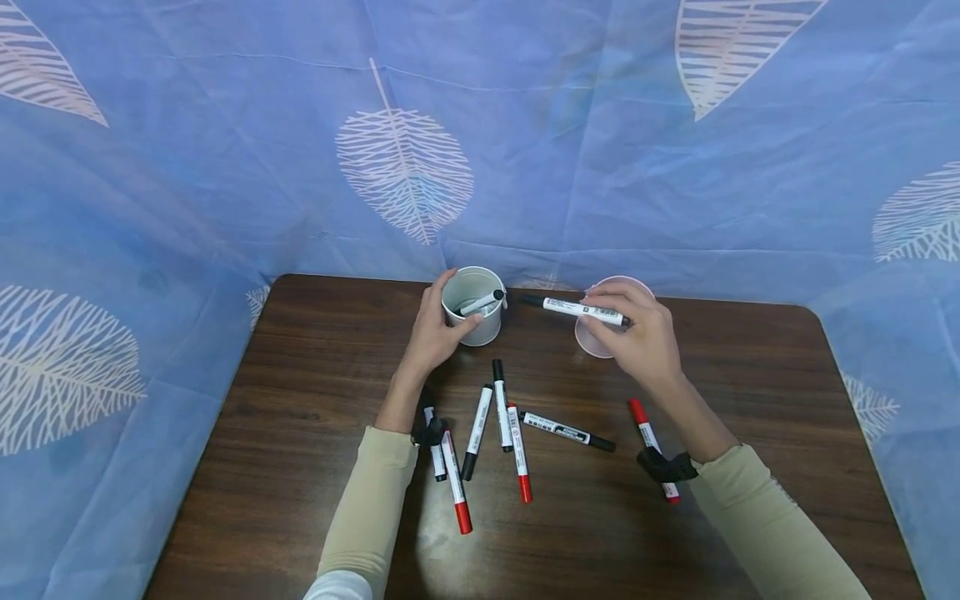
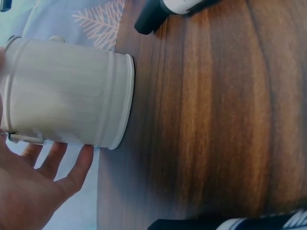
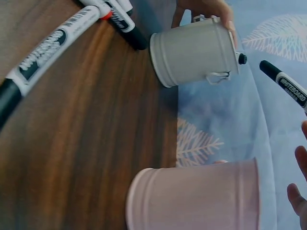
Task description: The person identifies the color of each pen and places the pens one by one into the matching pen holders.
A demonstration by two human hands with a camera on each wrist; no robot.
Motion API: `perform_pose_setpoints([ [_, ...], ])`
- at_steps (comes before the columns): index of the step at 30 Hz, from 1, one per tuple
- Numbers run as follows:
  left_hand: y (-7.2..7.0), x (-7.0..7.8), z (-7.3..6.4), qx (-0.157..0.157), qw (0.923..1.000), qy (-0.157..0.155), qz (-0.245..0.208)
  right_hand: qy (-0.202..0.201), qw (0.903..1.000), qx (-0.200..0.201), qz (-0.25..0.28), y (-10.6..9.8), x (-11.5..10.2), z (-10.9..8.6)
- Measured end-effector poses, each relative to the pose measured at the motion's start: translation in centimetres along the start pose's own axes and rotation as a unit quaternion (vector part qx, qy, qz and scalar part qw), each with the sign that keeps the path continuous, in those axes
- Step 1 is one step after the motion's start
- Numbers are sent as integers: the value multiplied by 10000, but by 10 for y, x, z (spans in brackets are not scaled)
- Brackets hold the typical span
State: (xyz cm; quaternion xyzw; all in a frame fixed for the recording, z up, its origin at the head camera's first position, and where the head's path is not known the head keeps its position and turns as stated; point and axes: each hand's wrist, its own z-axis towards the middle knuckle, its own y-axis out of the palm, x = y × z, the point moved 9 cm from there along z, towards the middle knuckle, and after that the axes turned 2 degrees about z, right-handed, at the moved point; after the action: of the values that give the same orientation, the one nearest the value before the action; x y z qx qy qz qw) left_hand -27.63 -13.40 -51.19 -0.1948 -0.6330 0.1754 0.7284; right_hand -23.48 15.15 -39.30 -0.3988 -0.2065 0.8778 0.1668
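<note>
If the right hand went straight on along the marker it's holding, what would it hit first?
Probably the pale grey bucket: the held marker points from the right hand toward its rim. Depth is unclear, so it might clear the rim and meet the marker inside.

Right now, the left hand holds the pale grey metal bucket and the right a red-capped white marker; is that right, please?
Not quite: the right hand holds a black-capped white marker, as the head view shows; the left hand does hold the pale grey metal bucket.
</note>
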Motion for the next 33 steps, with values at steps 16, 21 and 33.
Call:
perform_pose_setpoints([
  [16, 1, 1, 0, 22, 9999, -26, -104, 330, 9981, -412, -310, 11, 4, 17],
  [21, 2, 3, 1, -5, 10000, 8, -69, 295, 9981, -423, -348, 15, 1, 24],
  [33, 1, 2, 1, -8, 10000, -13, -39, 497, 9922, -1129, -184, 49, -5, 50],
])
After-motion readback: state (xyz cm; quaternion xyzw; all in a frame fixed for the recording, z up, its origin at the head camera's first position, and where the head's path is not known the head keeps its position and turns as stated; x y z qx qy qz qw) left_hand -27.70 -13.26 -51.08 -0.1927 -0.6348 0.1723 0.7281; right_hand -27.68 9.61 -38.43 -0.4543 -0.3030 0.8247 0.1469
